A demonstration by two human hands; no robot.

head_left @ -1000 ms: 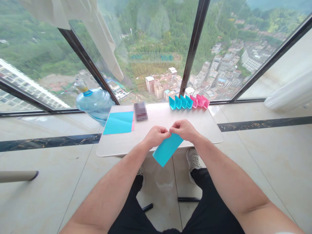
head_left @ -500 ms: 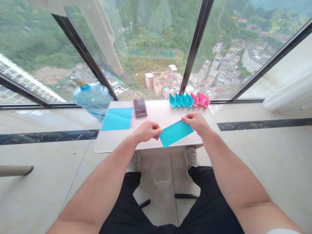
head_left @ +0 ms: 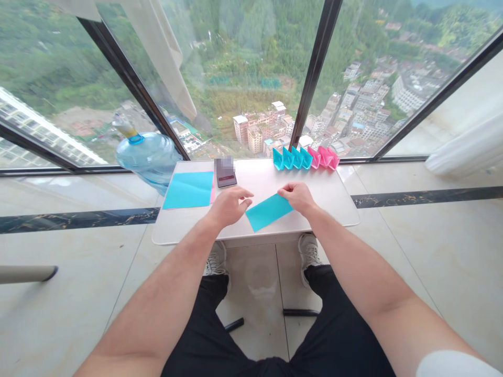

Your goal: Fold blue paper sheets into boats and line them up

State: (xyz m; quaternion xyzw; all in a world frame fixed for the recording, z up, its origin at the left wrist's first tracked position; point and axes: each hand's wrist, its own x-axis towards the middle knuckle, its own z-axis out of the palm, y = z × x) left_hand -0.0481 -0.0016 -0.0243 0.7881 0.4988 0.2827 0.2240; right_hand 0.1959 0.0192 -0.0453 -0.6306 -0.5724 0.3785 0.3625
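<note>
A folded sheet of blue paper (head_left: 268,212) lies slanted over the front part of the small white table (head_left: 188,228). My right hand (head_left: 297,196) pinches it at its upper right corner. Just left of the paper is my left hand (head_left: 231,205), apart from it, with thumb and fingers spread and nothing between them. A flat stack of blue paper sheets (head_left: 188,190) rests at the table's left side, with a strip of pink paper (head_left: 212,195) showing beneath its right edge.
Folded blue paper shapes (head_left: 293,158) and pink ones (head_left: 323,157) stand in a row along the table's back right edge. A phone (head_left: 225,175) lies at the back. Left of the table is a large water bottle (head_left: 149,157), by the windows.
My left hand has let go of the blue paper and moved slightly left. My right hand has shifted left with the paper, which is now lower on the table.
</note>
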